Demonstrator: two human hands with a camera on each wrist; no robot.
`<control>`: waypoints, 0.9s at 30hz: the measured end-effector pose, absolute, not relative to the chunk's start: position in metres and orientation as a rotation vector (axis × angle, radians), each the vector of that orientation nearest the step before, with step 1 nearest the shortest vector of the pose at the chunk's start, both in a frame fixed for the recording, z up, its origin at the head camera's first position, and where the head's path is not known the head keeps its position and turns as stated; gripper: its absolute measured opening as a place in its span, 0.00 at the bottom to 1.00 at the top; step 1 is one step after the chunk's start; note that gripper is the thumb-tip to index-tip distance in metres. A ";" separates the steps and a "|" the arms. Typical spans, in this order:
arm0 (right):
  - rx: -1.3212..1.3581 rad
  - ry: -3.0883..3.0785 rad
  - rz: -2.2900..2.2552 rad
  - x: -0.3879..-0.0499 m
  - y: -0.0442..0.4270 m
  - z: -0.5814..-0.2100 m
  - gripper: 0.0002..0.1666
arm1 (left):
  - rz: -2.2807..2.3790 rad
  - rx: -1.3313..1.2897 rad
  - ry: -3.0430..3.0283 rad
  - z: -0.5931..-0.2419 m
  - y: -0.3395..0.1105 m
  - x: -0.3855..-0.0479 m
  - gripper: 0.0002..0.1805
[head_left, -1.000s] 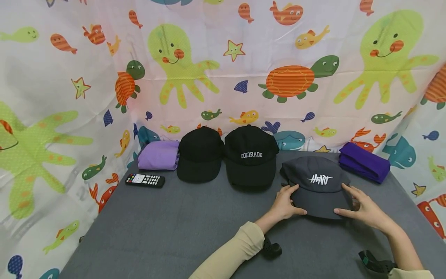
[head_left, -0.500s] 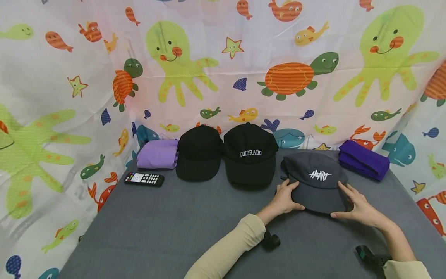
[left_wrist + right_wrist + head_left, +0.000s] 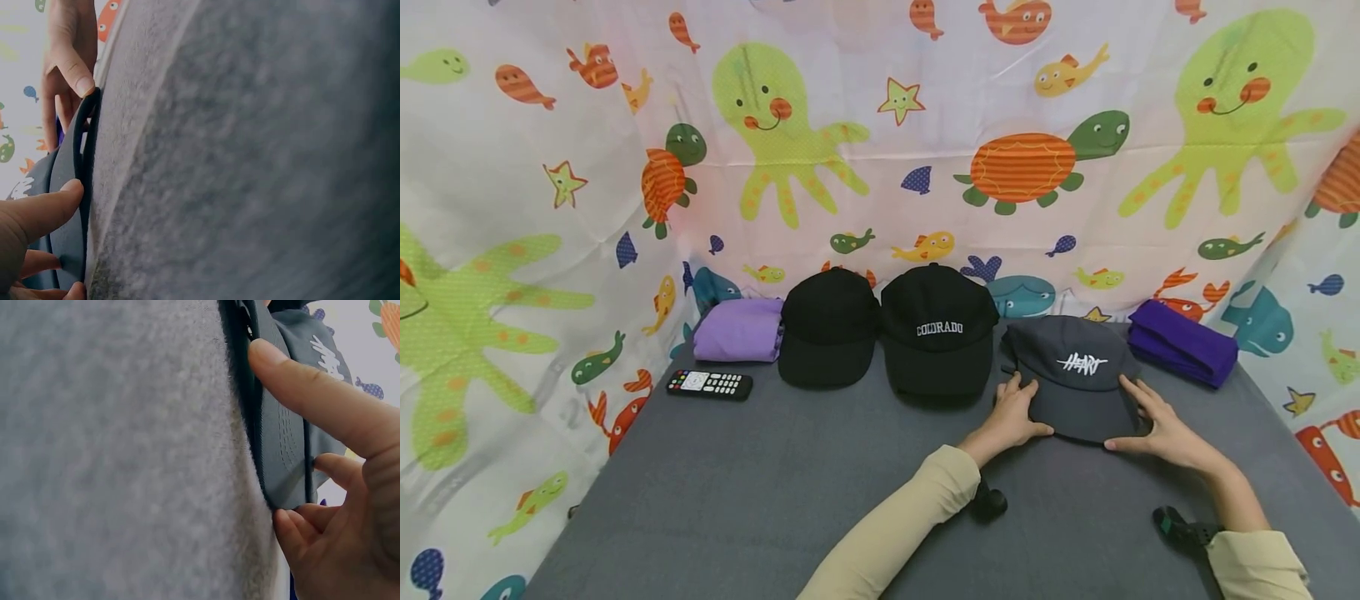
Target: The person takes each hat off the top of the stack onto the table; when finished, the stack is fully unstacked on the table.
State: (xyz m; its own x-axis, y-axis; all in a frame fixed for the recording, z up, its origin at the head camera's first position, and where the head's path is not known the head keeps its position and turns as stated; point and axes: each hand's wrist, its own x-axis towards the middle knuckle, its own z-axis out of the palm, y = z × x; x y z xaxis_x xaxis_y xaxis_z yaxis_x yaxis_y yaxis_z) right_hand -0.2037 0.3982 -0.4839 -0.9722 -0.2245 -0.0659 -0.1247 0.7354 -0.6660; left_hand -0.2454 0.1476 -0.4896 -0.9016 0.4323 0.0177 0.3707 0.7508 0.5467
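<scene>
A dark grey baseball cap (image 3: 1086,412) with white "HEART" lettering sits at the right of the table, brim toward me. My left hand (image 3: 1017,414) holds the brim's left side, thumb at its front edge and fingers along the side. On the opposite side, my right hand (image 3: 1168,433) grips the brim in the same way. In the left wrist view, the left thumb (image 3: 59,203) lies on the brim (image 3: 65,234). The right wrist view shows the right thumb (image 3: 300,378) on the brim's edge, with other fingertips low at its side.
Left of the grey cap stand a black "COLORADO" cap (image 3: 938,367) and a plain black cap (image 3: 827,362). Beyond them are a folded lilac cloth (image 3: 737,331) and a remote control (image 3: 710,384). A folded dark purple cloth (image 3: 1183,343) lies behind the right hand.
Both hands have pushed the grey cap slightly away from me, toward the back of the table, and a little to the left. The other things have stayed in place.
</scene>
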 end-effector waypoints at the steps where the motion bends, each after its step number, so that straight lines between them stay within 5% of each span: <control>1: -0.284 2.790 -1.064 -0.205 0.399 -0.484 0.65 | 0.834 0.655 2.839 -0.489 0.148 -0.247 0.43; 27: -0.155 2.682 -1.243 -0.222 0.404 -0.484 0.57 | 0.889 0.513 2.873 -0.487 0.151 -0.264 0.42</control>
